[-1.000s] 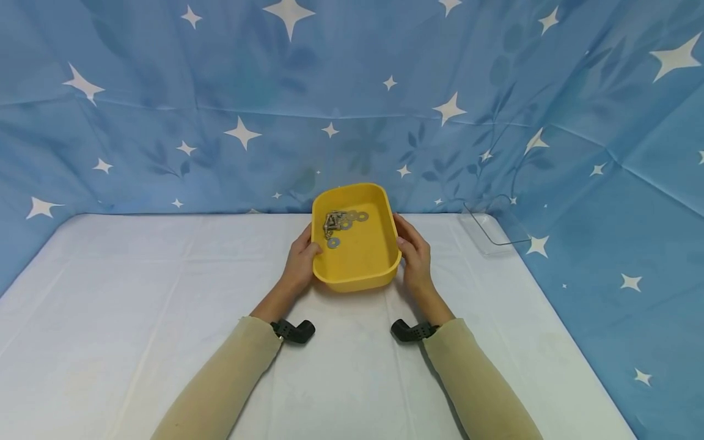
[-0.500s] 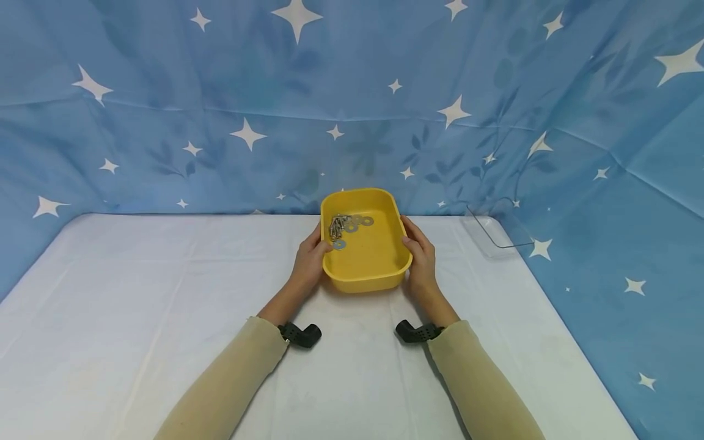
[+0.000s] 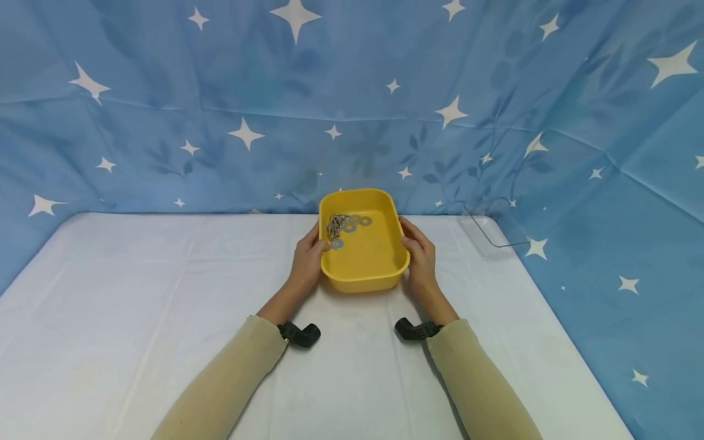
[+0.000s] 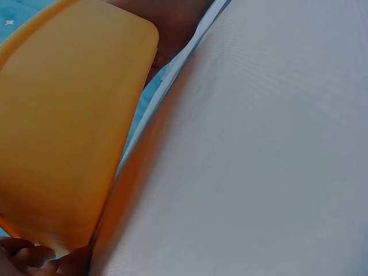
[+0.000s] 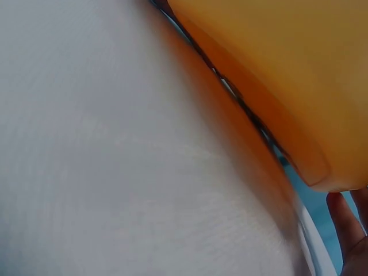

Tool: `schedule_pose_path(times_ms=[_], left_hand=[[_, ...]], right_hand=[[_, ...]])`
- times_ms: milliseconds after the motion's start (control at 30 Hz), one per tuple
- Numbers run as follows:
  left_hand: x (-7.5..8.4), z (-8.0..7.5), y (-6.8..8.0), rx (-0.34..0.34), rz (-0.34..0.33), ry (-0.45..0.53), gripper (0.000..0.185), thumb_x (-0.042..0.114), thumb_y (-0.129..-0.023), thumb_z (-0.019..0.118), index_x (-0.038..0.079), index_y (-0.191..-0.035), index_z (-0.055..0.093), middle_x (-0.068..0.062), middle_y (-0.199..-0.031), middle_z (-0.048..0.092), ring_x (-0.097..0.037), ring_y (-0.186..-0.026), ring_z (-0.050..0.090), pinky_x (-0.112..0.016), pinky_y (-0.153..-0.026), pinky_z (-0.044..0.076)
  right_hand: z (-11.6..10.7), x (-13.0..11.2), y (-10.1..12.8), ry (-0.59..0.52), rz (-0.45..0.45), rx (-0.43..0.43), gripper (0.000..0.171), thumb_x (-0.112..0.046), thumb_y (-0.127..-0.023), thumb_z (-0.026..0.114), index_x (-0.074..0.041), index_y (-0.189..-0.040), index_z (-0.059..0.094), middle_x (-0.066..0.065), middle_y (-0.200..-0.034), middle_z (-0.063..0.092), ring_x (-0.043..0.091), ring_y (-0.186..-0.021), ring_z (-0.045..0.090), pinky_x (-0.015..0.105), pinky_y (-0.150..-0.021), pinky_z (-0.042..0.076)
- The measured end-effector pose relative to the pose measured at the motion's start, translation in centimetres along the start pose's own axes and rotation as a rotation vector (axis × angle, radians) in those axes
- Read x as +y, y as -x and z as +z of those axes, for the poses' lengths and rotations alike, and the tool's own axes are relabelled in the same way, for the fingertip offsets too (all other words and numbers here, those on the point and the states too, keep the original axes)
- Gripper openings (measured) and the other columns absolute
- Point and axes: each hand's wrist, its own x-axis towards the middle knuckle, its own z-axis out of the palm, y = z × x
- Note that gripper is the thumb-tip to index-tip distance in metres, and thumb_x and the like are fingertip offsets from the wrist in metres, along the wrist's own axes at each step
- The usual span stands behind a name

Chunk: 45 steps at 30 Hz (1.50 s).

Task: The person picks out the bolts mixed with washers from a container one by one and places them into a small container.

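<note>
Both hands hold a yellow plastic tub by its sides, near the far edge of the table. My left hand grips its left wall, thumb at the rim. On the right wall, my right hand does the same, most of its fingers hidden behind the tub. Inside, toward the left wall, lie a small pile of metal bolts and several flat washers. In the left wrist view, a narrow gap shows between the tub's base and the tabletop.
A white cloth covers the table. At the far right corner stands a clear plastic container with a thin dark edge line. Behind the table hangs a blue curtain with white stars.
The tub has shifted slightly to the right with both hands still on it. The bolts inside lie in a slightly different arrangement. The head view has swung a little.
</note>
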Motion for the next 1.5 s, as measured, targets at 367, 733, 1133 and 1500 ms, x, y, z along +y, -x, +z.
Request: schedule_pose_path(times_ms=[367,733,1133,1500], left_hand=[[-0.5,0.5,0.2,0.017,0.015,-0.032,0.071,0.015,-0.089,0.049,0.020,-0.158,0.036,-0.008,-0.156,0.049,-0.026,-0.125,0.058,-0.036,-0.097,0.049],[-0.3,0.9,0.5,0.047,-0.004,-0.084,0.072,0.019,-0.088,0.047,0.019,-0.159,0.034,-0.005,-0.158,0.047,-0.022,-0.128,0.054,-0.037,-0.103,0.045],[-0.2,1.6,0.7,0.031,-0.011,-0.102,0.072,0.021,-0.092,0.043,0.020,-0.162,0.026,-0.002,-0.163,0.039,-0.020,-0.139,0.048,-0.037,-0.107,0.043],[-0.4,1.5,0.7,0.025,-0.001,-0.126,0.072,0.023,-0.092,0.044,0.021,-0.162,0.026,0.000,-0.163,0.038,-0.019,-0.140,0.048,-0.037,-0.108,0.043]], right_hand=[[-1.6,-1.3,-0.6,0.152,0.189,-0.008,0.047,-0.027,-0.104,0.051,-0.012,-0.148,0.053,0.011,-0.149,0.056,0.029,-0.135,0.057,0.017,-0.092,0.055],[-3.2,-4.2,-2.3,0.293,0.186,-0.167,0.048,-0.022,-0.104,0.053,0.000,-0.146,0.051,0.020,-0.147,0.055,0.034,-0.132,0.057,0.032,-0.101,0.054],[-2.1,-8.5,-4.5,0.336,0.225,-0.357,0.048,-0.026,-0.102,0.056,0.000,-0.142,0.054,0.021,-0.141,0.060,0.035,-0.127,0.061,0.037,-0.101,0.055],[1.4,-8.9,-7.0,0.348,0.396,-0.503,0.046,-0.021,-0.100,0.056,0.001,-0.140,0.055,0.022,-0.142,0.059,0.037,-0.129,0.060,0.042,-0.106,0.052]])
